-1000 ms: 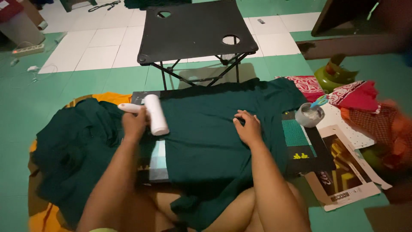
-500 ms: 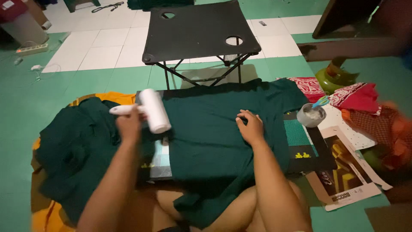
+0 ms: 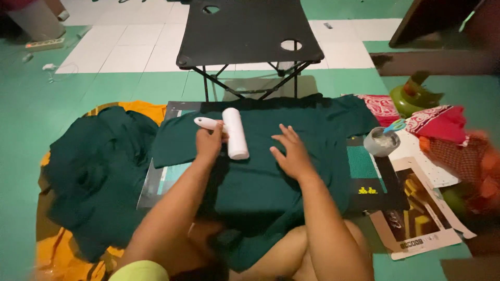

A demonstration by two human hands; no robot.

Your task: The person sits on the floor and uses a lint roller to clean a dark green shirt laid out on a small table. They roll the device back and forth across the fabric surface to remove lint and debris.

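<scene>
A dark green shirt [image 3: 271,182] lies spread flat on a board in front of me. My left hand [image 3: 209,141] grips the white handle of a lint roller [image 3: 234,133], whose white roll rests on the shirt's upper middle. My right hand [image 3: 290,152] lies flat on the shirt to the right of the roller, fingers spread, pressing the cloth down. My bare knees show at the bottom of the view under the shirt's hem.
A pile of dark green cloth [image 3: 96,171] lies left on an orange sheet [image 3: 52,250]. A black folding table [image 3: 250,34] stands beyond the shirt. To the right are a small grey cup [image 3: 381,141], red patterned cloths [image 3: 432,122] and printed cardboard [image 3: 422,218].
The roller has moved right and down from the shirt's left edge onto its middle. My right hand has stayed flat on the shirt.
</scene>
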